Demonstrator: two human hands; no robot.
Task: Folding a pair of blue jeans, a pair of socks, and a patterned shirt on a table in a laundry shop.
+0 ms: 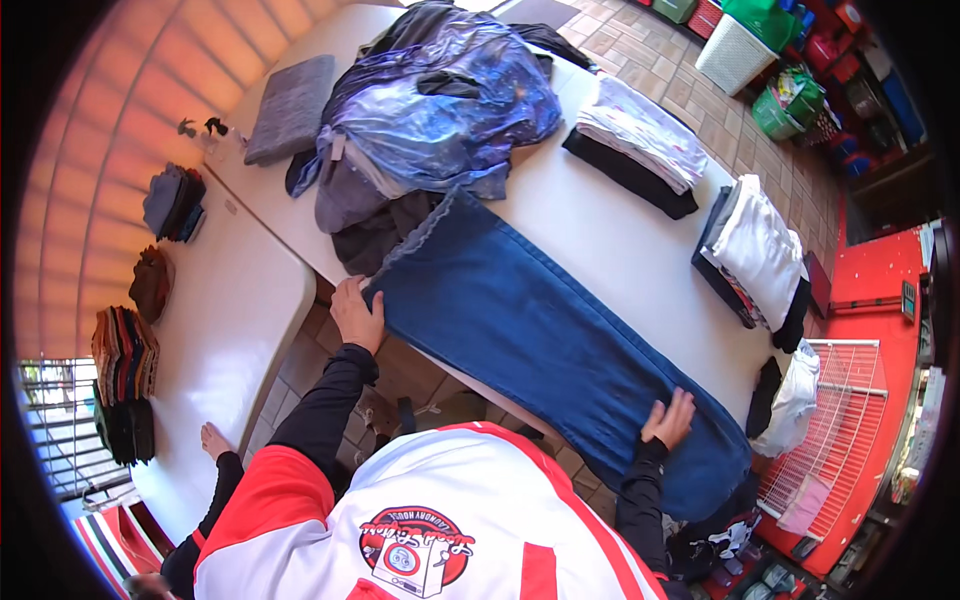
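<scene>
A pair of blue denim jeans [517, 322], folded lengthwise, lies across the near side of a white table [547, 202]. Its frayed hem points to the upper left, and the other end reaches past the table's right side. At the near corner of the hem is my left hand [358, 315], thumb against the denim; whether it pinches the cloth is unclear. My right hand [670, 418] rests on top of the jeans near the other end, fingers extended. Just beyond the hem lies a heap of dark clothes [375, 232] under a purple-blue galaxy-print cloth [442, 112].
Folded stacks stand along the far side: white over black [637, 142], and white shirts [757, 247]. A folded grey cloth [291, 109] lies at left. Another person's hand [216, 441] rests on a second white table [225, 300] bearing folded clothes [124, 352]. A wire rack [825, 420] stands right.
</scene>
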